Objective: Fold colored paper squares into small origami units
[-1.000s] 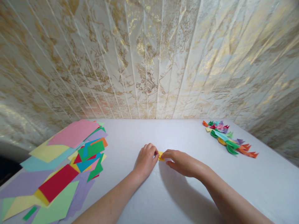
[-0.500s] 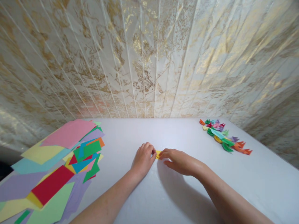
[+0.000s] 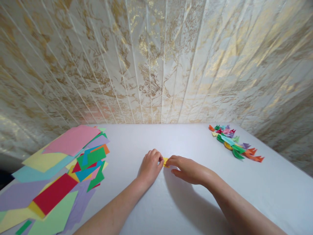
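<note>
A small piece of yellow paper (image 3: 165, 162) lies on the white table between my two hands, mostly covered by fingers. My left hand (image 3: 152, 164) has its fingers curled and pinches the paper's left side. From the right, my right hand (image 3: 187, 168) reaches over with its fingertips pressed on the paper's right edge, the thumb a little apart below. The folds of the paper are too small to make out.
Sheets of coloured paper, among them a pink sheet (image 3: 73, 138) and a red rectangle (image 3: 55, 193), overlap on the left of the table (image 3: 137, 137). Several small folded paper shapes (image 3: 237, 150) lie at the right. A gold-patterned curtain (image 3: 151, 65) hangs behind.
Both hands stay almost in place. The yellow paper between the fingertips shows very slightly differently; otherwise nothing has moved.
</note>
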Demonstrator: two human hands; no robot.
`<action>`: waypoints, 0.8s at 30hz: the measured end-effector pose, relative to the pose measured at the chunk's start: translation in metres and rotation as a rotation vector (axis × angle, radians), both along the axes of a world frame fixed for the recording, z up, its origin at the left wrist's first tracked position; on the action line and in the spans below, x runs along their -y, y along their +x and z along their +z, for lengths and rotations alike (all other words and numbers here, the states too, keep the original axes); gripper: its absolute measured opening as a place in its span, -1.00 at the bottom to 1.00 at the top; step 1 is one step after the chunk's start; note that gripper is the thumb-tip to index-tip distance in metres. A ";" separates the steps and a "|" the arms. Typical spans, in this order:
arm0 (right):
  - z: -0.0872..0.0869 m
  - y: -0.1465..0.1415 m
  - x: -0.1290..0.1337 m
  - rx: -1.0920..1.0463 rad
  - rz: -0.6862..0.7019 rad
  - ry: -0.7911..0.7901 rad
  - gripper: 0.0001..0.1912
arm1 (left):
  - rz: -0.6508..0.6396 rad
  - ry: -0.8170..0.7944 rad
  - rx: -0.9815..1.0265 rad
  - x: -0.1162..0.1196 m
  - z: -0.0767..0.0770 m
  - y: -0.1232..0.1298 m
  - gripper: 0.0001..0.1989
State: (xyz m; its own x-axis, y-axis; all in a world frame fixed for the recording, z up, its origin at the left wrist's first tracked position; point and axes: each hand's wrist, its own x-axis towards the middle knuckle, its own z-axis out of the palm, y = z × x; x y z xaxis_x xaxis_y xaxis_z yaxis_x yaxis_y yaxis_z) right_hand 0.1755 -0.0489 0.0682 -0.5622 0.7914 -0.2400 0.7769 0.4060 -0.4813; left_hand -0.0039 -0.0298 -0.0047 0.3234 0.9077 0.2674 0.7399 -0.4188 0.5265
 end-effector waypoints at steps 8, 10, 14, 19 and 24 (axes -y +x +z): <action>-0.006 0.001 0.000 0.009 0.012 0.030 -0.60 | 0.017 0.005 -0.015 0.001 0.000 0.001 -0.90; -0.004 -0.001 0.001 0.028 0.009 0.029 -0.59 | 0.019 0.005 -0.013 0.001 0.000 0.001 -0.90; 0.003 -0.003 0.003 0.061 0.012 0.030 -0.59 | 0.021 -0.001 -0.023 0.001 0.000 0.002 -0.90; 0.004 -0.003 0.004 0.081 0.002 0.032 -0.59 | 0.033 0.018 -0.051 0.000 -0.001 0.002 -0.90; 0.001 -0.006 0.005 0.105 0.009 0.068 -0.61 | 0.037 0.032 -0.070 -0.001 -0.004 0.003 -0.90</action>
State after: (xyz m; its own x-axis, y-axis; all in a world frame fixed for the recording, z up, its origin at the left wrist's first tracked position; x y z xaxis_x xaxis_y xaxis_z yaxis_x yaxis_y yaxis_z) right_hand 0.1700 -0.0542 0.0695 -0.5443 0.8027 -0.2439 0.8175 0.4423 -0.3689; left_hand -0.0013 -0.0292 -0.0084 0.3091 0.9105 0.2747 0.7895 -0.4067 0.4597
